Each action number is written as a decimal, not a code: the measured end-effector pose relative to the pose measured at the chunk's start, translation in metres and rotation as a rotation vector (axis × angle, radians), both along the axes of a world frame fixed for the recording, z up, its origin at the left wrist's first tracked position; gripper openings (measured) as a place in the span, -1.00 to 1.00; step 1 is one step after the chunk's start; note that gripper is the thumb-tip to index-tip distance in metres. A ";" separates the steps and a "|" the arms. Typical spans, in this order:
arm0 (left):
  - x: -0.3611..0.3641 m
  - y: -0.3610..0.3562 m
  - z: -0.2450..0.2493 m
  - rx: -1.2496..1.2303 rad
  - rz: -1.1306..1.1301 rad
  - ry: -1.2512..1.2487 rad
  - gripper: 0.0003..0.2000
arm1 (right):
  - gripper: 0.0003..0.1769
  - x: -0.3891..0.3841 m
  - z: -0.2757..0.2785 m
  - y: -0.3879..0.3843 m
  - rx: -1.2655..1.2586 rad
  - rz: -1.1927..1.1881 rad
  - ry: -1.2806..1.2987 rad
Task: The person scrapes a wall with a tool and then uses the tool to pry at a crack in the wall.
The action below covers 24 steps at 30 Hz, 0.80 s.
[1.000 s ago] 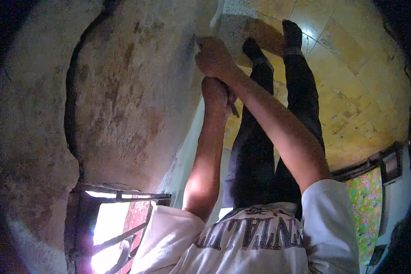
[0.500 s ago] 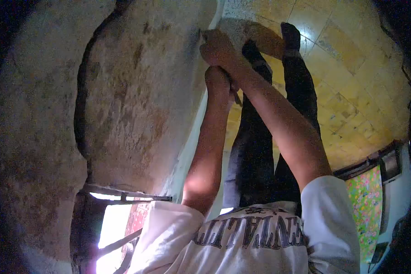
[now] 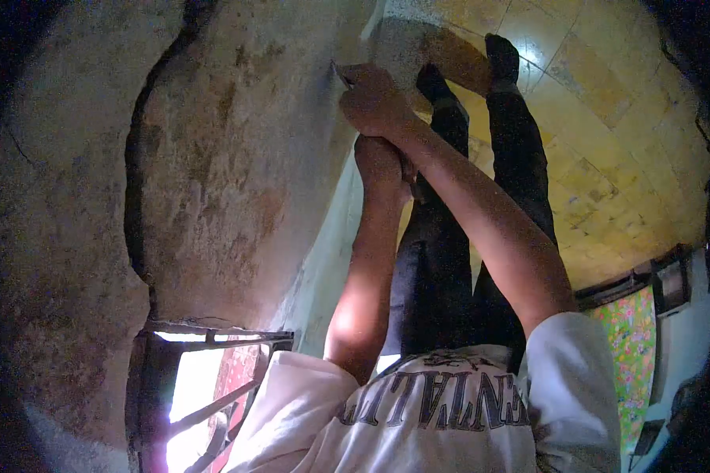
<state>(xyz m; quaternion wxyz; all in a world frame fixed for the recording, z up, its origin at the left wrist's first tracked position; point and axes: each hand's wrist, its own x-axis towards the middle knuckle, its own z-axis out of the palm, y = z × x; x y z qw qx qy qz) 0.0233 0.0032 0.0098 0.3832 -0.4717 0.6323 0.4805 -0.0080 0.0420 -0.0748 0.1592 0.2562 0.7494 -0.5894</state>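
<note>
A person looks down along their own body, standing close against a rough, stained plaster wall [image 3: 236, 158] that fills the left side of the view. The plaster is mottled brown and grey, grainy and uneven, and a long dark curved crack [image 3: 132, 197] runs down it.

The right hand [image 3: 374, 102] is pressed to the wall's lower edge, near where it meets a speckled grey stone ledge [image 3: 398, 35]. Its fingers are curled tightly around a small, thin, dark metal tool [image 3: 341, 73]. Only the flat tip shows past the knuckles, and it touches the plaster.

The left hand [image 3: 382, 162] sits just beneath the right wrist, touching it. Its fingers are folded into a tight fist. Whether anything is inside that fist cannot be told.

Both bare forearms reach out from the short sleeves of a white cotton T-shirt with dark block lettering [image 3: 426, 410]. Beyond the arms are black trousers [image 3: 449, 260] and dark socks [image 3: 503, 55], standing on a glossy yellow tiled floor [image 3: 607, 118].

At the wall's bottom left corner is a window with thin metal bars [image 3: 205, 394], bright with daylight. At the far right hangs a green floral cloth [image 3: 635, 355].
</note>
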 end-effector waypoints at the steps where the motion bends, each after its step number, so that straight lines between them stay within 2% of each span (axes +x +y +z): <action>1: 0.002 -0.003 -0.006 0.014 -0.019 0.023 -0.75 | -0.54 -0.003 -0.003 0.001 -0.019 0.053 -0.008; 4: 0.005 -0.004 -0.022 0.033 0.020 0.092 -0.73 | -0.54 -0.003 -0.038 -0.006 0.075 0.068 -0.046; 7: 0.007 0.000 -0.016 -0.016 0.090 0.048 -0.72 | -0.57 0.014 -0.041 -0.022 0.129 -0.040 0.101; 10: 0.008 -0.008 -0.012 0.028 0.083 0.032 -0.72 | -0.57 0.002 0.007 -0.008 0.045 -0.046 -0.038; 12: 0.006 -0.013 -0.021 0.064 0.137 0.027 -0.73 | -0.55 -0.004 -0.018 -0.009 0.078 0.261 -0.018; 14: 0.003 -0.014 -0.027 0.033 0.081 0.026 -0.73 | -0.54 -0.004 -0.029 -0.010 0.085 0.275 0.027; 16: 0.005 -0.017 -0.024 -0.070 -0.113 0.013 -0.73 | -0.53 0.007 -0.023 -0.016 0.054 0.004 0.077; 19: 0.006 -0.005 -0.015 -0.007 0.132 0.094 -0.76 | -0.51 -0.001 -0.003 -0.008 -0.038 0.004 -0.083; 20: 0.004 -0.002 -0.013 0.001 0.185 0.110 -0.73 | -0.51 -0.004 -0.006 -0.008 -0.025 0.076 -0.109; 22: -0.004 0.002 -0.016 -0.007 0.200 0.106 -0.73 | -0.49 -0.014 -0.015 -0.003 0.011 0.217 -0.157; 24: -0.003 0.007 -0.009 -0.003 0.173 0.125 -0.73 | -0.51 -0.009 -0.003 0.001 -0.024 0.127 -0.157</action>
